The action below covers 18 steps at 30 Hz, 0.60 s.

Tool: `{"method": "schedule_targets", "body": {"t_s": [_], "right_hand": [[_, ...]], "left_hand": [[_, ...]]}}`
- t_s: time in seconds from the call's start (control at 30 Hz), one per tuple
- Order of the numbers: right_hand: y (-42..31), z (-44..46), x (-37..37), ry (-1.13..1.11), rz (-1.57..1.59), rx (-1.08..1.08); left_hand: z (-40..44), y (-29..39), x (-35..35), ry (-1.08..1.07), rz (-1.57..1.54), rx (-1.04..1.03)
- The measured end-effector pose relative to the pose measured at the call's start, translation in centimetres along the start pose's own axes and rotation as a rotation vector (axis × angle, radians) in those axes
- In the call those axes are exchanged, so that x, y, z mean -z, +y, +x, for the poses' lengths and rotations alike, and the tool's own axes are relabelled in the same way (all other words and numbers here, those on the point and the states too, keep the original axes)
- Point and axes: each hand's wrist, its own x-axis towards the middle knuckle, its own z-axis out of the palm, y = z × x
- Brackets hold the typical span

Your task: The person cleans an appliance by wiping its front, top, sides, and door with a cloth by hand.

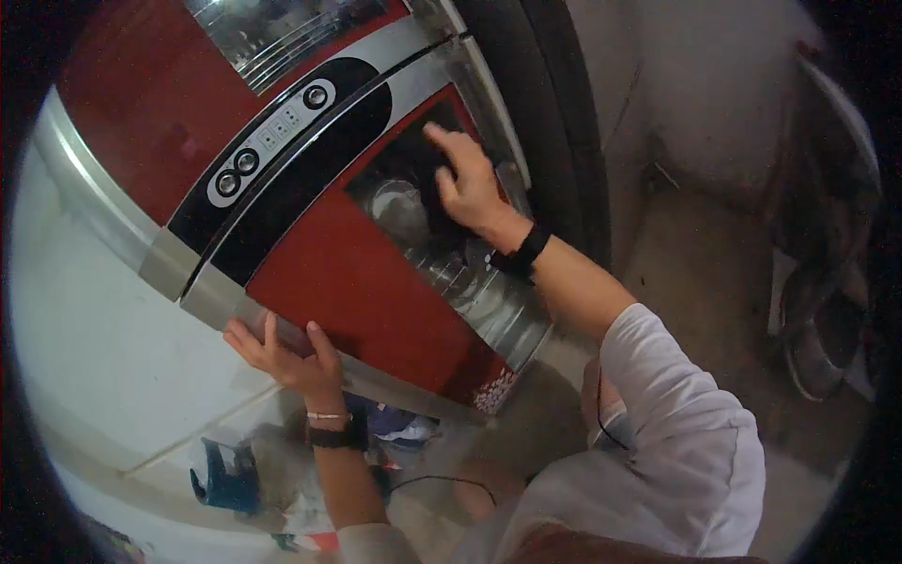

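Note:
A red, black and silver cabinet [329,263] with two doors fills the left and middle of the head view, tilted in the picture. My left hand [296,362] rests against the silver side edge of the lower door, its fingers spread. In front of that door's dark glass window [390,202] is my right hand [470,188], thumb and index finger apart, holding nothing. Whether its fingertips touch the glass, I cannot tell. Round, shiny shapes show in the window, but I cannot make out whether they are dishes or reflections.
Between the doors runs a black control panel [272,136] with round knobs. A white surface [94,310] lies to the left. Below my left hand are a dark blue plastic object [225,475] and a bundled purple-and-white item [399,423]. Dark, unclear items [822,320] stand at the right.

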Motion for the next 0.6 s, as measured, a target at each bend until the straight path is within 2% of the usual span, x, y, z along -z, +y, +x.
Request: {"method": "schedule_targets", "body": {"t_s": [0.03,0.07,0.1,0.17,0.3,0.47,0.6], "right_hand": [[0.5,0.4,0.1,0.081,-0.032,-0.051],[-0.3,1.9,1.1,-0.028,-0.048,-0.356],[-0.5,3.3,1.7,-0.022,-0.044,-0.357],[-0.1,5.7,2.3,-0.316,-0.163,-0.480],[-1.0,5.5,1.7,-0.383,-0.239,-0.408],[-2.9,5.1,3.0,-0.558,-0.222,-0.449],[-0.8,6.1,3.0,-0.486,-0.242,-0.495]], "left_hand": [[0.0,-0.1,-0.1,0.009,0.004,-0.017],[0.0,-0.2,-0.1,0.016,0.007,-0.037],[0.1,-0.2,-0.1,0.017,0.009,-0.044],[0.2,-0.1,-0.2,0.041,0.009,-0.063],[0.3,0.6,-0.1,0.020,0.032,-0.032],[0.1,0.6,-0.2,-0.033,0.085,-0.014],[0.2,0.6,-0.1,-0.034,0.077,-0.031]]}}
